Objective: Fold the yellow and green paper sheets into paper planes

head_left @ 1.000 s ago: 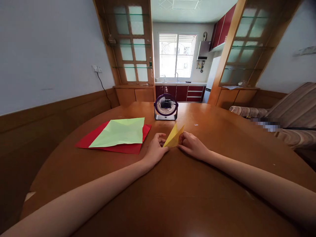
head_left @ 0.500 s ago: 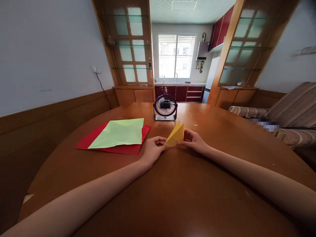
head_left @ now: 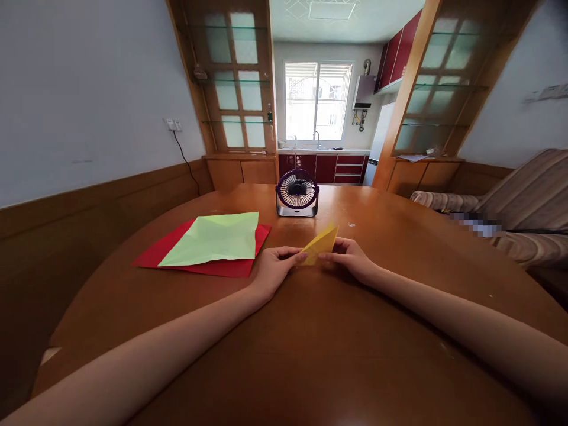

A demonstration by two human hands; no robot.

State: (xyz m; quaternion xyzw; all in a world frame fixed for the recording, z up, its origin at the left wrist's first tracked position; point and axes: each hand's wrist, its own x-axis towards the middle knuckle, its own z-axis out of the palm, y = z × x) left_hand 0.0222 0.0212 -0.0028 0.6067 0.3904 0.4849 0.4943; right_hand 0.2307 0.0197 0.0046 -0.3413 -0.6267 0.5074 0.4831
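Between both hands' fingers (head_left: 296, 255), yellow paper (head_left: 320, 244).

Yellow paper (head_left: 320, 247): small folded sheet, triangular outline, matte, crisp edges. Held just above the wooden table, tilted, with its far corner raised and pointing up and right, its near-left corner low. Pinched at both lower ends: left hand (head_left: 274, 269) at the near-left corner, right hand (head_left: 350, 260) along the right edge. Sits centre table, in front of the person.
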